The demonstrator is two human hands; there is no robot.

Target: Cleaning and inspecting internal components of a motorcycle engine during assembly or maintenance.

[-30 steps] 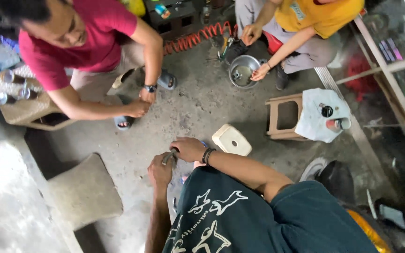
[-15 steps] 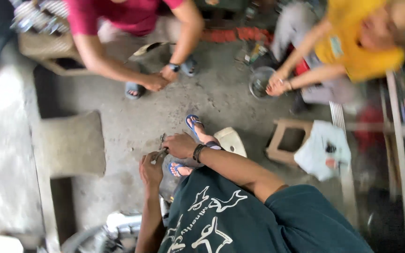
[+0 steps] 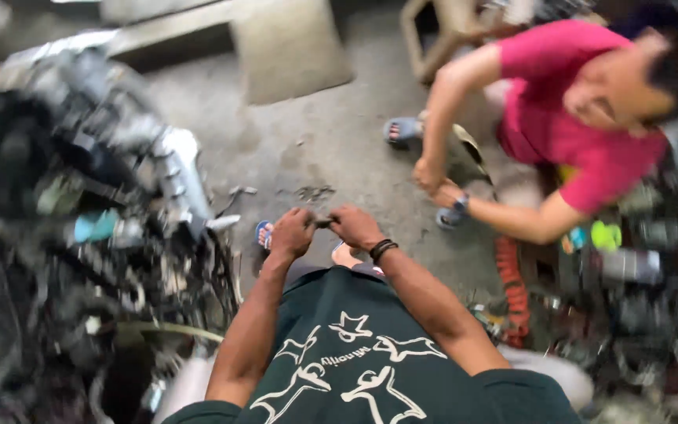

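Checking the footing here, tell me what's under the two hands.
Under the left hand and right hand: grey concrete floor and a blue sandal; the lap hides the rest.

Both hands meet over the floor [image 3: 308,149] — left hand [image 3: 292,233] and right hand [image 3: 355,226] touching a small part [image 3: 323,223] between them. An engine [image 3: 80,204] lies to the left; a slab [image 3: 292,47] lies ahead — a crouching person [image 3: 582,118] to the right.

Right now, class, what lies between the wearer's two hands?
In the head view, a small dark part bridges the left hand and right hand; both pinch it. Its kind is too blurred to tell.
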